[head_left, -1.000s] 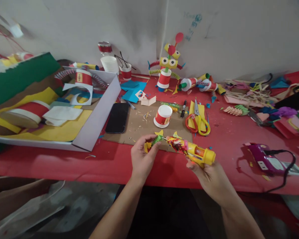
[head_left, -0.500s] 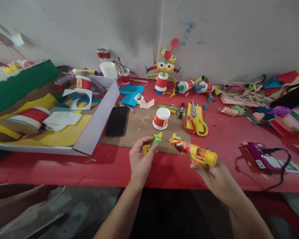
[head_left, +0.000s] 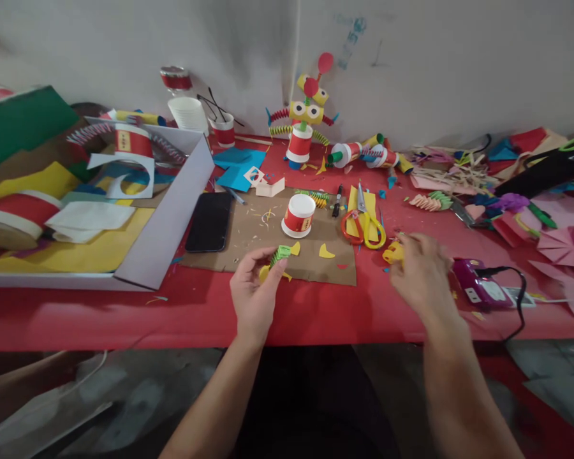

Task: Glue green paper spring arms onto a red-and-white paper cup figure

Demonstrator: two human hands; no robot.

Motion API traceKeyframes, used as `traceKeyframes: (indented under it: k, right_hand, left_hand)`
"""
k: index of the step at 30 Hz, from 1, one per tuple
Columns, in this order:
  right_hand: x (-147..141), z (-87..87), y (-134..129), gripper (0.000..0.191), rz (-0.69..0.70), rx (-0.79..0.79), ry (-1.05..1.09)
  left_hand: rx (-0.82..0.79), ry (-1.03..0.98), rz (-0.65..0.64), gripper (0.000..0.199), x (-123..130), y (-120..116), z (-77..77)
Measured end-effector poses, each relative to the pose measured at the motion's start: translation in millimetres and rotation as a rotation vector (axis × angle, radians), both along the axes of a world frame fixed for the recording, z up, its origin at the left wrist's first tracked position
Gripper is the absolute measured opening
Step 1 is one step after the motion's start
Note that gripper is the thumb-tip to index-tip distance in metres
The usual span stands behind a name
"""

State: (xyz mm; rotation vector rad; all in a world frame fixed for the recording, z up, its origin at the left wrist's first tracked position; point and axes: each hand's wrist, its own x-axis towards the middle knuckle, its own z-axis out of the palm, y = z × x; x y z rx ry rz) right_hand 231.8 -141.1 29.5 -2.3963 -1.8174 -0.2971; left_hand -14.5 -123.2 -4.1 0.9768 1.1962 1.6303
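Left hand pinches green folded paper; right hand, apart, at yellow tool, grip unclear. Moving it calls for clearance from nearby scissors.

A red-covered table is carrying a cardboard sheet; a black phone is lying at the sheet's left end, an open box is sitting farther left; blue paper and a cup figure are resting behind the sheet; scissors are lying at its right end, a purple device farther right.
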Motion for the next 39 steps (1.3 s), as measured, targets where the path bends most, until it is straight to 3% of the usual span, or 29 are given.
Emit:
traceKeyframes:
  k: [2, 3, 6, 10, 13, 17, 21, 25, 27, 31, 33, 36, 39]
  right_hand:
    - [-32, -0.8, 7, 0.03, 0.218, -0.02, 0.104]
    - [-47, -3.2, 12, 0.025, 0.264, -0.047, 0.147]
    - [-78, -15.3, 25, 0.026, 0.209, -0.083, 0.206]
    - [-81, -27.3, 33, 0.016, 0.143, -0.061, 0.298]
    - [-77, -27.7, 36, 0.007, 0.141, -0.05, 0.419]
    - [-75, -24.6, 42, 0.015, 0.099, -0.097, 0.549]
    - [-74, -25.9, 45, 0.008, 0.136, -0.164, 0.496]
    - [-68, -22.3, 45, 0.003, 0.2, -0.129, 0.55]
    - [-67, -10.9, 50, 0.006, 0.222, -0.069, 0.702]
    - [-75, 22.4, 74, 0.031, 0.308, 0.166, 1.013]
    - [-84, 31.9, 85, 0.029, 0.346, 0.324, 1.134]
    - [-98, 30.0, 90, 0.016, 0.364, 0.495, 1.167]
    - [-107, 19.2, 84, 0.011, 0.379, 0.567, 1.155]
  left_hand:
    - [0.011, 0.004, 0.012, 0.022, 2, -1, 0.6]
    - [0.016, 0.005, 0.019, 0.021, 2, -1, 0.9]
    - [0.013, 0.013, 0.01, 0.021, -1, -1, 4.3]
    - [0.016, 0.056, -0.097, 0.024, -15, 13, 23.1]
    - [0.018, 0.091, -0.243, 0.024, -24, 40, 46.9]
    - [0.059, 0.084, -0.425, 0.025, -28, 84, 67.2]
    - [0.079, -0.032, -0.485, 0.024, -35, 113, 60.1]
    - [0.02, -0.107, -0.452, 0.021, -43, 118, 47.3]
    - [0.02, -0.099, -0.454, 0.021, -44, 116, 44.9]
    - [0.03, -0.083, -0.458, 0.022, -43, 113, 46.0]
    - [0.01, -0.074, -0.447, 0.023, -42, 112, 47.7]
    - [-0.02, 0.004, -0.421, 0.03, -42, 110, 50.7]
    - [-0.045, 0.087, -0.422, 0.029, -41, 105, 53.5]
